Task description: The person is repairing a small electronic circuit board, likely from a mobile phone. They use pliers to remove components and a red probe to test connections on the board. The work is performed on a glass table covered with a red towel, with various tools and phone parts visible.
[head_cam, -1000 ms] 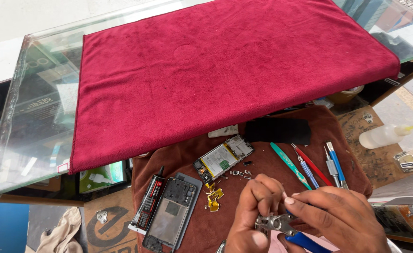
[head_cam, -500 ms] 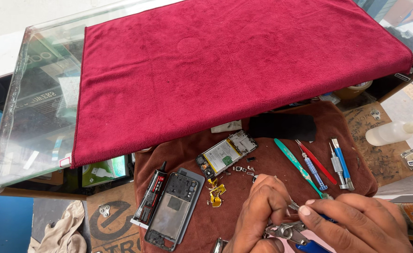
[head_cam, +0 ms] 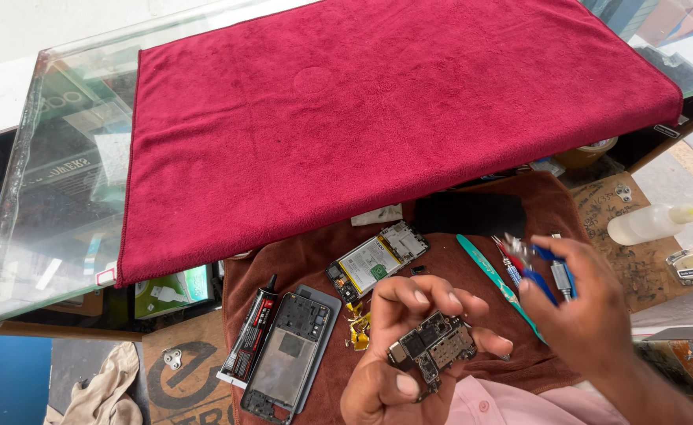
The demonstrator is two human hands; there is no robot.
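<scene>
My left hand (head_cam: 397, 354) pinches the small circuit board (head_cam: 433, 352) by its edges, so my right hand (head_cam: 590, 315), closed on blue-handled tweezers (head_cam: 537, 267) just beside it, should approach slowly, steadily, keeping the board level.

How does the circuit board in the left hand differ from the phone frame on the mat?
The circuit board is small, held tilted in the left hand; the phone frame is larger and lies flat on the brown mat. The board is crowded with parts; the frame is mostly hollow. Both are stripped phone parts.
</scene>
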